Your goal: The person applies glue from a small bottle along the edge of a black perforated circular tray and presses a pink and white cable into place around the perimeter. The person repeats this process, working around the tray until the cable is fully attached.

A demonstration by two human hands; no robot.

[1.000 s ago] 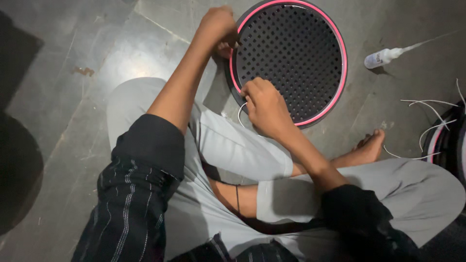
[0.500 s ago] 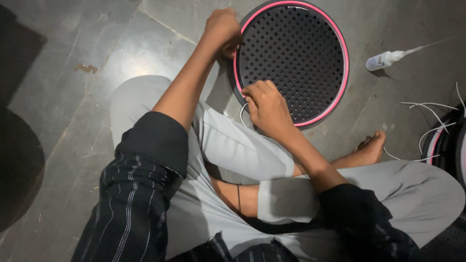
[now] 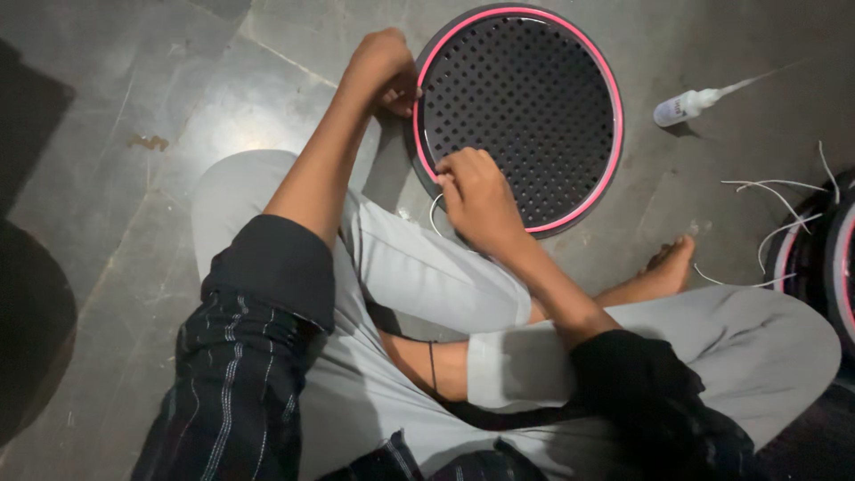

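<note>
A round black perforated grille point(image 3: 534, 107) with a pink ring around its rim lies flat on the grey stone floor in front of my crossed legs. My left hand point(image 3: 383, 71) grips its left edge, fingers curled on the rim. My right hand point(image 3: 476, 191) rests on the near left rim, fingertips pinching a thin white strip point(image 3: 434, 212) that curls down off the edge. The fingertips themselves are hidden behind the knuckles.
A small white squeeze bottle point(image 3: 681, 107) with a long nozzle lies on the floor to the right. Loose white strips point(image 3: 775, 191) trail near more pink-ringed round parts point(image 3: 828, 258) at the right edge. My bare foot point(image 3: 663, 272) lies below the grille.
My right hand has shifted slightly along the near rim; the left hand still holds the left edge. The view has shifted a little.
</note>
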